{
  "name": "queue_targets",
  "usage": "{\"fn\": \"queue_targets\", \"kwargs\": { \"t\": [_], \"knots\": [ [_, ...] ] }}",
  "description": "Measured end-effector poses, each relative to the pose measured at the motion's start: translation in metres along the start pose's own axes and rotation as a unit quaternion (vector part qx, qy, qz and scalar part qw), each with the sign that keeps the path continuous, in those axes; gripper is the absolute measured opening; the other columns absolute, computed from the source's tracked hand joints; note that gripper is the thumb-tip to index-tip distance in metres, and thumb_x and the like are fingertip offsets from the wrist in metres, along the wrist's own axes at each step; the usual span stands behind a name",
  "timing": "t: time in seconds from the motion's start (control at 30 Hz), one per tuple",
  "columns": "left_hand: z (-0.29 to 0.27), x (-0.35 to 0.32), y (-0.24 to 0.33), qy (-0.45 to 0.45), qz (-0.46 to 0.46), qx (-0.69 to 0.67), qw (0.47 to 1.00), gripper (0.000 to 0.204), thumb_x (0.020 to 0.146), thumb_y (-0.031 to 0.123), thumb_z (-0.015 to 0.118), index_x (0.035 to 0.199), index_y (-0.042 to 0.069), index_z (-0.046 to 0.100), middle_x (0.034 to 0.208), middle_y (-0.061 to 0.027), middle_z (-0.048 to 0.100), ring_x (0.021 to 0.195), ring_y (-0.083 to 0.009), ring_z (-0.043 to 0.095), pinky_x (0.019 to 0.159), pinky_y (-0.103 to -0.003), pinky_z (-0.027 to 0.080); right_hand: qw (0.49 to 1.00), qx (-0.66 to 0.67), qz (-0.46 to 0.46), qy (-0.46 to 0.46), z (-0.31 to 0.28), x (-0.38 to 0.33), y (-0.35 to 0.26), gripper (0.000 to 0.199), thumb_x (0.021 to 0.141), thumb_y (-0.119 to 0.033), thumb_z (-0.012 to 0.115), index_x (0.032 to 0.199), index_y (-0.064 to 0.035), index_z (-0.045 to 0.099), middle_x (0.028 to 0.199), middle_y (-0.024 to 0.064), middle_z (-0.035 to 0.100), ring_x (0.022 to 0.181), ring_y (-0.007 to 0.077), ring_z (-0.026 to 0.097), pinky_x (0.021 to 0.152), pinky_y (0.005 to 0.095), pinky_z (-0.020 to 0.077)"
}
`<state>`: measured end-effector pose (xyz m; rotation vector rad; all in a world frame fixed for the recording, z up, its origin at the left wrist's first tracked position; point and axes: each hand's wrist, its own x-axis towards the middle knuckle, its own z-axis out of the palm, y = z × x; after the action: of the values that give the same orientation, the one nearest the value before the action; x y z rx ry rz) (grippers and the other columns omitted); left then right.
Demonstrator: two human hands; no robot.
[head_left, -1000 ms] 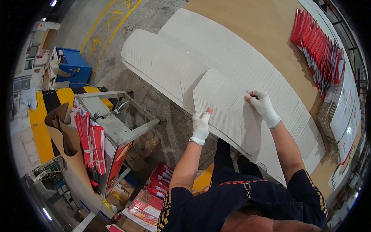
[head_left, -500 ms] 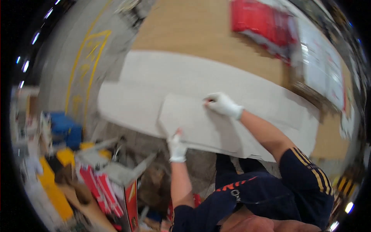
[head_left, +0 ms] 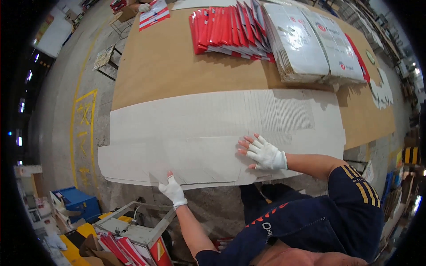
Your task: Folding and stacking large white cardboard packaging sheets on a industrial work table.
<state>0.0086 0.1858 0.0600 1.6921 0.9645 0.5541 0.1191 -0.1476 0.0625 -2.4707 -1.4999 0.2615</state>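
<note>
White cardboard sheets [head_left: 213, 119], some with ribbed lines, lie spread in overlapping layers along the near part of the table. My right hand [head_left: 265, 154], in a white fingerless glove, rests open and flat on the front sheet with its fingers spread. At the front edge, my left hand [head_left: 173, 192], gloved the same way, is closed on the rim of a white cardboard sheet [head_left: 128, 166]. Its thumb lies on top, while the other fingers are mostly hidden.
Brown board covers the table [head_left: 155, 75]. Red packets [head_left: 226, 29] and white plastic-wrapped bundles [head_left: 301, 42] stand farther back. A person's gloved hand [head_left: 144, 7] shows at the far left. Below left are a metal frame [head_left: 133, 226] and a blue box [head_left: 77, 204].
The smaller sheet between my hands has come down flat on the others. My right hand has gone from a pinch to open and moved nearer; my left hand has shifted left.
</note>
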Motion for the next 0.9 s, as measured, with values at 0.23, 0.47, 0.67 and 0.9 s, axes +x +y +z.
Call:
{"fn": "queue_targets", "kwargs": {
  "t": [0.23, 0.47, 0.67, 0.9],
  "knots": [
    [0.01, -0.063, 0.069, -0.033, 0.307, 0.191, 0.932, 0.017, 0.083, 0.004, 0.062, 0.098, -0.004, 0.062, 0.077, -0.0113, 0.065, 0.071, -0.0211, 0.064, 0.063, -0.031, 0.049, 0.999, 0.043, -0.003, 0.022, 0.005, -0.014, 0.007, 0.072, 0.078, -0.043, 0.058, 0.137, -0.0083, 0.034, 0.145, 0.0151, 0.027, 0.135, 0.0324, 0.023, 0.109, 0.0513, 0.0163],
    [-0.055, -0.018, -0.077, -0.239, -0.113, -0.377, 0.888, 0.109, 0.057, 0.07, 0.067, 0.138, 0.008, 0.029, 0.14, -0.0078, 0.034, 0.127, -0.0291, 0.034, 0.104, -0.048, 0.03, 0.999, 0.03, 0.002, 0.011, 0.007, -0.016, 0.006, 0.07, 0.08, -0.043, 0.056, 0.137, -0.0083, 0.034, 0.145, 0.0156, 0.026, 0.135, 0.0324, 0.022, 0.109, 0.0512, 0.0157],
    [0.016, -0.075, -0.083, -0.236, -0.058, -0.529, 0.813, 0.115, 0.058, 0.066, 0.07, 0.143, 0.008, 0.019, 0.146, -0.0105, 0.025, 0.133, -0.0314, 0.024, 0.109, -0.048, 0.02, 0.999, 0.026, 0.018, 0.016, -0.007, -0.031, 0.006, 0.073, 0.079, -0.047, 0.056, 0.138, -0.0098, 0.032, 0.146, 0.0168, 0.024, 0.135, 0.0333, 0.022, 0.109, 0.0518, 0.0151],
    [0.05, -0.087, -0.056, -0.052, -0.15, -0.318, 0.935, 0.05, 0.081, 0.021, 0.065, 0.121, -0.006, 0.049, 0.123, -0.0155, 0.053, 0.111, -0.0246, 0.052, 0.096, -0.038, 0.04, 0.999, 0.002, 0.035, -0.016, 0.0, -0.101, 0.026, 0.073, 0.078, -0.048, 0.056, 0.137, -0.0101, 0.034, 0.145, 0.0167, 0.026, 0.135, 0.0333, 0.023, 0.109, 0.0516, 0.0139]
  ]
}}
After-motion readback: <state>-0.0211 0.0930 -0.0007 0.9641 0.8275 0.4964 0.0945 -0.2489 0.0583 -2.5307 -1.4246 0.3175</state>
